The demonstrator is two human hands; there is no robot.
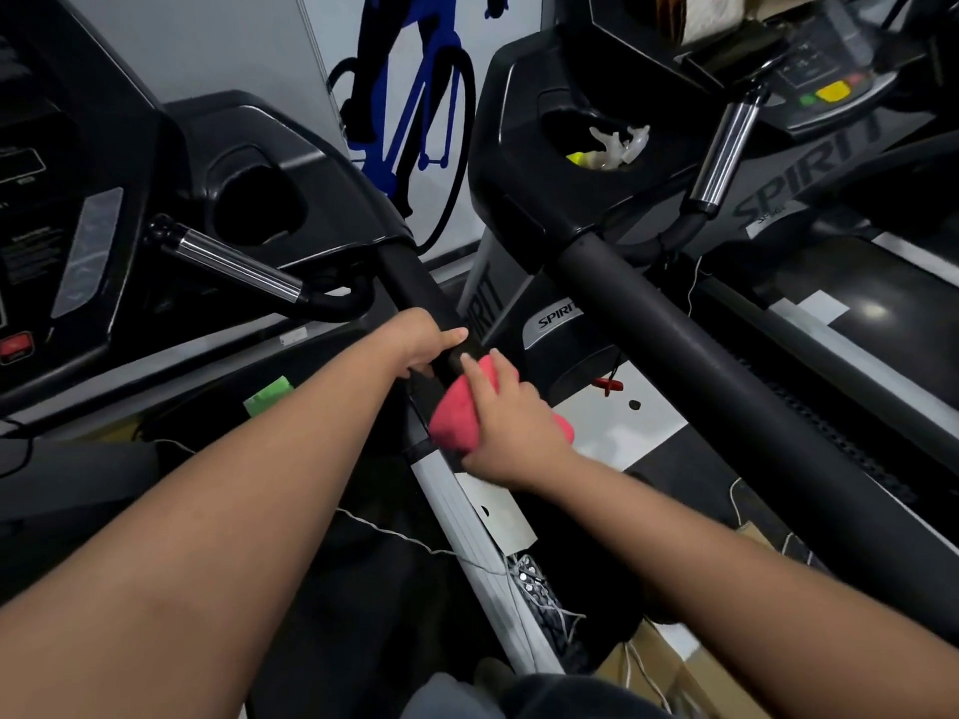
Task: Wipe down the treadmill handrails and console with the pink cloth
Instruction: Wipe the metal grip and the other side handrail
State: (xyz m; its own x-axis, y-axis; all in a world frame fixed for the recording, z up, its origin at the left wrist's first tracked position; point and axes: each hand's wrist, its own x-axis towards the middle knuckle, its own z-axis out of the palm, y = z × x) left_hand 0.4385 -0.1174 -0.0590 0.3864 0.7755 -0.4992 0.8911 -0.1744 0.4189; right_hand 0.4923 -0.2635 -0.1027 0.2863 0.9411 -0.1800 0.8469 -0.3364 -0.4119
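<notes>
Your left hand (425, 345) curls round the handrail (412, 285), thumb on top. Just below it, nearer you, your right hand (511, 422) holds the pink cloth (456, 420) against the same rail, fingers apparently wrapped over the bundle. The rail's long axis runs from both hands up-left toward the console (93, 241).

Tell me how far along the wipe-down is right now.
Done: nothing shows as finished; no surface visibly differs. In hand: the right hand holds the pink cloth against the lower handrail of the left treadmill, and the left hand grips the rail just above. Left: the console and chrome grip, with neither hand on them.
</notes>
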